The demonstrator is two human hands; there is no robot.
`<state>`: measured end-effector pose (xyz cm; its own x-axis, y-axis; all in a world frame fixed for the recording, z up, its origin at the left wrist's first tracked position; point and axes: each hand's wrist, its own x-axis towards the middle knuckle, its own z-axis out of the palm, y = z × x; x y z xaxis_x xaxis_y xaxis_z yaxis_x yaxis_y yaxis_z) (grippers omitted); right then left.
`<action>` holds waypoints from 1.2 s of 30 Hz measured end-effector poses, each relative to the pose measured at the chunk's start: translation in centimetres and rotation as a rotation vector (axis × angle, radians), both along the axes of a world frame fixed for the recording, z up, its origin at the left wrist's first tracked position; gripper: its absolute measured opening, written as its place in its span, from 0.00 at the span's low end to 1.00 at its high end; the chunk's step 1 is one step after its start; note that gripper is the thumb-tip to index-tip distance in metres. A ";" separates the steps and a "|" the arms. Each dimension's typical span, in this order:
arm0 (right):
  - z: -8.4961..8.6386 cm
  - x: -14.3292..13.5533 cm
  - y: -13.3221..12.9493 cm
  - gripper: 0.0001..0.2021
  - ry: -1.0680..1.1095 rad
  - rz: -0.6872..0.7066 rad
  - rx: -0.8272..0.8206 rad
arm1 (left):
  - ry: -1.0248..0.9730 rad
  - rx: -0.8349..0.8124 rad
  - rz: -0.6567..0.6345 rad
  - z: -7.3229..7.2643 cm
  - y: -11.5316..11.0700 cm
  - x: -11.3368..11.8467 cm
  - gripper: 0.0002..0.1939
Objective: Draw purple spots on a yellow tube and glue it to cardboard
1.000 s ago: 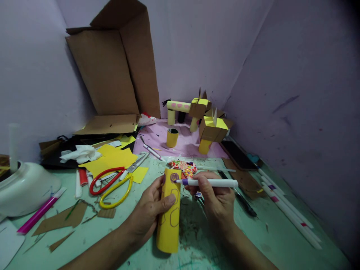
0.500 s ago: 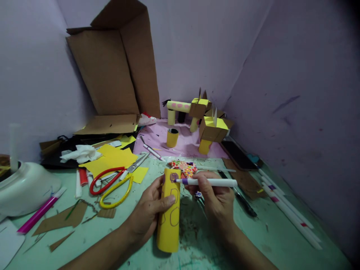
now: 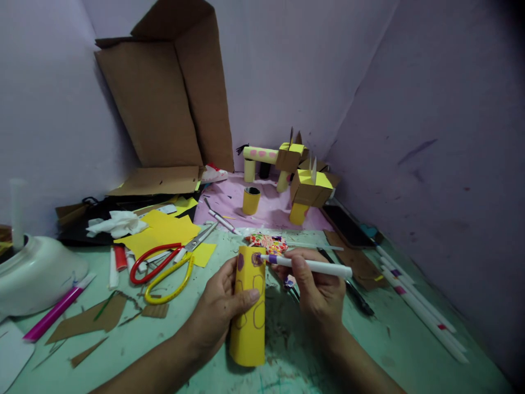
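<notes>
My left hand (image 3: 223, 303) is wrapped round a yellow paper tube (image 3: 249, 345), its thumb lying across the front. Purple outlined ovals run down the tube, and the spots near its top are coloured in purple. In my right hand (image 3: 318, 284) is a white marker pen (image 3: 328, 268) with a purple band, gripped between thumb and fingers. The marker's tip touches, or nearly touches, the upper right spot. Just behind the tube lies a colourful patterned piece (image 3: 266, 242).
Red-and-yellow-handled scissors (image 3: 170, 273) lie left beside yellow paper (image 3: 158, 232). A white pot (image 3: 41, 276) stands far left. At the back are a cardboard box (image 3: 164, 104), a short yellow tube (image 3: 251, 201) and box-headed figures (image 3: 309, 189). A phone (image 3: 348, 225) and markers (image 3: 426, 312) lie right.
The tube has turned slightly in my left hand, bringing a filled purple spot at its left more into view. My right hand and the marker have shifted a little right.
</notes>
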<state>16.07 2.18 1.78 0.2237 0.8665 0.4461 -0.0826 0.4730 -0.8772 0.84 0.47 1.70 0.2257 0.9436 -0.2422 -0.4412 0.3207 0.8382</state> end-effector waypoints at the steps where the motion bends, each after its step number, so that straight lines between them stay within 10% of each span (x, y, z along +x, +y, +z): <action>1: 0.0 0.0 0.0 0.08 0.003 -0.009 -0.002 | 0.003 -0.003 0.003 0.0 0.0 0.0 0.35; 36: 0.2 0.1 -0.1 0.10 -0.057 -0.033 0.002 | -0.011 -0.004 0.005 0.4 -0.1 0.1 0.35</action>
<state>16.13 2.10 1.99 0.2263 0.8583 0.4606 -0.0166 0.4762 -0.8792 0.90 0.36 2.10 0.2234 0.9439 -0.2432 -0.4519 0.3213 0.8322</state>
